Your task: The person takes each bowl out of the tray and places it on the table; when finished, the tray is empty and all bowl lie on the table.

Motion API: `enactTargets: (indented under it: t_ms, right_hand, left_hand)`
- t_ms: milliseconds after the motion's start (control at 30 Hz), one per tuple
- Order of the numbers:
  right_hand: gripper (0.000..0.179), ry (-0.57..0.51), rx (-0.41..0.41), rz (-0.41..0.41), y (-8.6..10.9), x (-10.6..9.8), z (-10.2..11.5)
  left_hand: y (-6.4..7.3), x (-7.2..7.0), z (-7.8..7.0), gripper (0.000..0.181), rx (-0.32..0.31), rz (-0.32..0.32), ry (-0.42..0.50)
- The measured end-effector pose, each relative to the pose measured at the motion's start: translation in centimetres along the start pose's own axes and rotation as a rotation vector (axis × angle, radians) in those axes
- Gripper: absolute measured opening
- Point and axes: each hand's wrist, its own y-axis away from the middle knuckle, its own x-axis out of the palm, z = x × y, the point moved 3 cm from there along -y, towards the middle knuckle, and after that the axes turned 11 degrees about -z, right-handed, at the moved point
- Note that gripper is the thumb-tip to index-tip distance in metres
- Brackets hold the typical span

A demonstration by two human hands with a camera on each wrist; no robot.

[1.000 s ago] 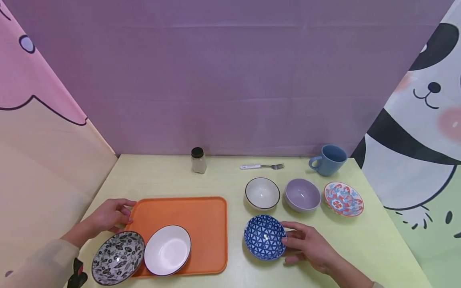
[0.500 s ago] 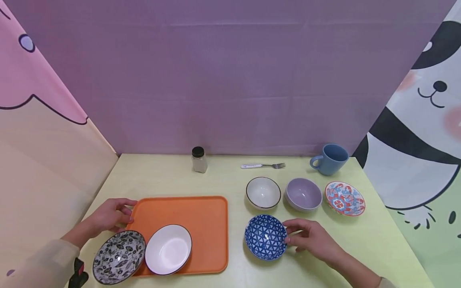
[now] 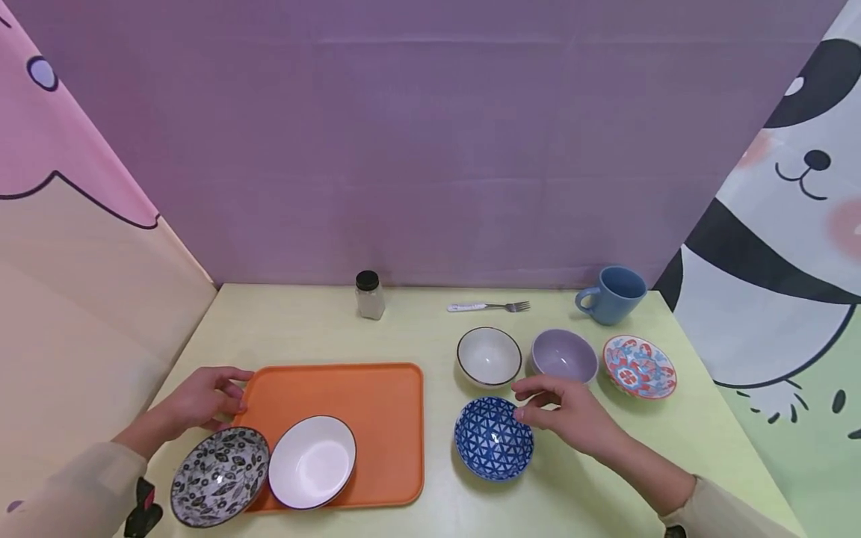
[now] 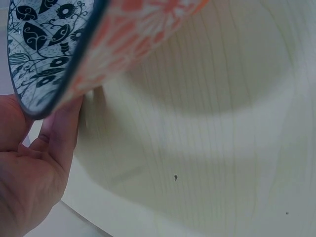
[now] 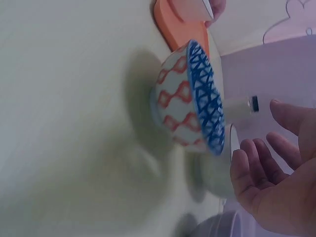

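Tray [image 3: 386,426] bears white bowl [image 3: 312,462], right hand [image 3: 565,415] hovers spread beside blue bowl [image 3: 493,442], grip of left hand [image 3: 203,401] unclear.

Left hand [image 3: 202,400] with index finger [image 3: 233,373] outstretched, right hand [image 3: 568,415] well apart, fingers [image 3: 538,384] loosely bent, forearms [image 3: 647,472] angled inward

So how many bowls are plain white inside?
2: a round dark-rimmed white bowl on the rectangular orange tray, and a second white bowl behind the round blue triangle-patterned bowl.

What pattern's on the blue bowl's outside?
The blue bowl has red diamond-like shapes on white outside, clearest in the right wrist view.
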Motion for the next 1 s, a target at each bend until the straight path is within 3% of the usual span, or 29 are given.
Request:
enactTargets:
  t_ms: [300,667,1000]
  right_hand:
    - [0.037,-0.025,-0.084,0.104,-2.3,5.3,2.8]
    - [0.056,-0.155,0.001,0.274,-3.4,13.5,5.6]
    - [0.060,-0.185,0.056,0.342,-3.1,17.9,6.3]
  left_hand:
    - [-0.1,-0.1,0.0,0.056,0.001,-0.010,-0.007]
    - [0.0,-0.1,-0.2,0.055,0.008,-0.007,0.014]
    - [-0.3,0.0,0.1,0.054,0.005,-0.002,0.015]
